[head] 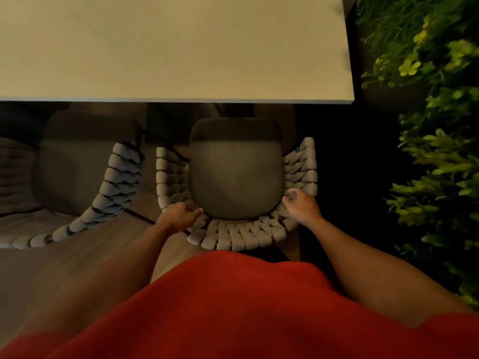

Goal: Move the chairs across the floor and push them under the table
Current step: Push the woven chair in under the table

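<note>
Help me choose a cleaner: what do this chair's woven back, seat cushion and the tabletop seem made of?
Chair back: thick pale cord, probably rope or synthetic wicker, matte, plaited in chunky loops. Seat cushion: grey fabric upholstery, matte, with soft rounded edges. Tabletop: smooth pale slab with a thin edge; laminate or painted board, unclear.

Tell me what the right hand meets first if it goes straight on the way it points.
The right hand grips the chair's woven rim, so that comes first; beyond it, likely the grey seat cushion, though depth is unclear.
</note>
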A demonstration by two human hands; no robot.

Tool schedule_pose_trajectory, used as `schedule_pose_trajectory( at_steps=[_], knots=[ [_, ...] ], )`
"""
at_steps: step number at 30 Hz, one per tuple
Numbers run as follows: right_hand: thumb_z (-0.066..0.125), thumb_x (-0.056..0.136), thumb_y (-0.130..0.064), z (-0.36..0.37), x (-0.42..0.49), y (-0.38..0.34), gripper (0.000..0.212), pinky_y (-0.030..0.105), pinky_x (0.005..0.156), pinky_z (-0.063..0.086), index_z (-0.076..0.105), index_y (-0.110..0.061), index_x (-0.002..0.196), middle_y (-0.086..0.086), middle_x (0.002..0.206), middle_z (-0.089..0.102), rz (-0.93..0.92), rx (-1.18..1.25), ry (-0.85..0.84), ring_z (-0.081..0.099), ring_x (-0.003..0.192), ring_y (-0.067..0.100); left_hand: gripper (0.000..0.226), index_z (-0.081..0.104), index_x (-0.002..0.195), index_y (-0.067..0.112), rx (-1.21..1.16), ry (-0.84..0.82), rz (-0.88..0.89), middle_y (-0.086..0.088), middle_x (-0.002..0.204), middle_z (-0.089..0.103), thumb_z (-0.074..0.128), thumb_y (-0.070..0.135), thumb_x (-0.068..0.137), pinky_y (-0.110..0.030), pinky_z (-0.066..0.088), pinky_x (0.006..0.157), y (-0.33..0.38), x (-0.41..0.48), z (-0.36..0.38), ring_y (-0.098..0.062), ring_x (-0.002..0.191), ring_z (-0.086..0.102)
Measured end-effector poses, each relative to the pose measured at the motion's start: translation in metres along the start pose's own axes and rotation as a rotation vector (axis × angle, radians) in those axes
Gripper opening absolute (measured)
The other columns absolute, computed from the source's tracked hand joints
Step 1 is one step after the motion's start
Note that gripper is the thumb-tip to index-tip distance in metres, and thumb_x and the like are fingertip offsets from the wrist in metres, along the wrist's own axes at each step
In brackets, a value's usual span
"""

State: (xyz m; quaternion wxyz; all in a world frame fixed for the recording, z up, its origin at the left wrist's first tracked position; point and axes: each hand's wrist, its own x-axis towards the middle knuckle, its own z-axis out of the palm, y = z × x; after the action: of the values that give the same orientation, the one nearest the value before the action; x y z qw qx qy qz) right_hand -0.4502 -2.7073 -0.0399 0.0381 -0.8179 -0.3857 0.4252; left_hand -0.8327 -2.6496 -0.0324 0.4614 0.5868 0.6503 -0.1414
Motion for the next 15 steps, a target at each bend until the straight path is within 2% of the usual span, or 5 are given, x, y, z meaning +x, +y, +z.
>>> schedule_pose_trajectory(
  at_steps=[2,5,10,15],
  knots=[
    [0.064,0.1,-0.045,-0.011,0.015,-0.001,0.051,0.041,0.107,0.052,0.059,-0.021,0.145,0.006,0.142,0.065,-0.019,-0.028,0.029,0.061,0.13,0.028,0.033,0.069,0.124,0.03,-0.032,0.107,-0.051,0.007,0.106,0.072,0.056,0.054,0.105,-0.033,0.055,0.084,0.002,0.006,-0.008,-0.011,0.096,0.069],
    [0.067,0.1,-0.042,-0.023,0.029,-0.001,0.049,0.04,0.103,0.052,0.06,-0.02,0.143,0.008,0.137,0.066,-0.015,-0.086,0.066,0.062,0.127,0.03,0.035,0.07,0.128,0.028,-0.046,0.252,-0.106,-0.001,0.117,0.075,0.057,0.051,0.104,-0.039,0.056,0.093,-0.002,0.011,-0.018,-0.021,0.106,0.069],
    [0.072,0.098,-0.036,-0.025,0.053,-0.004,0.055,0.046,0.108,0.047,0.055,-0.014,0.146,0.013,0.15,0.05,-0.041,-0.152,0.233,0.051,0.136,0.036,0.046,0.062,0.138,0.018,-0.113,0.447,-0.183,-0.011,0.13,0.068,0.064,0.046,0.1,-0.047,0.058,0.091,-0.022,0.024,-0.031,-0.032,0.114,0.067],
    [0.073,0.097,-0.031,-0.033,0.079,-0.008,0.062,0.051,0.112,0.042,0.049,-0.009,0.148,0.017,0.154,0.044,0.044,-0.157,0.368,0.042,0.141,0.038,0.064,0.046,0.149,0.009,-0.091,0.473,-0.255,-0.016,0.147,0.048,0.069,0.04,0.097,-0.051,0.051,0.097,-0.037,0.057,-0.039,-0.037,0.128,0.055]
  ],
)
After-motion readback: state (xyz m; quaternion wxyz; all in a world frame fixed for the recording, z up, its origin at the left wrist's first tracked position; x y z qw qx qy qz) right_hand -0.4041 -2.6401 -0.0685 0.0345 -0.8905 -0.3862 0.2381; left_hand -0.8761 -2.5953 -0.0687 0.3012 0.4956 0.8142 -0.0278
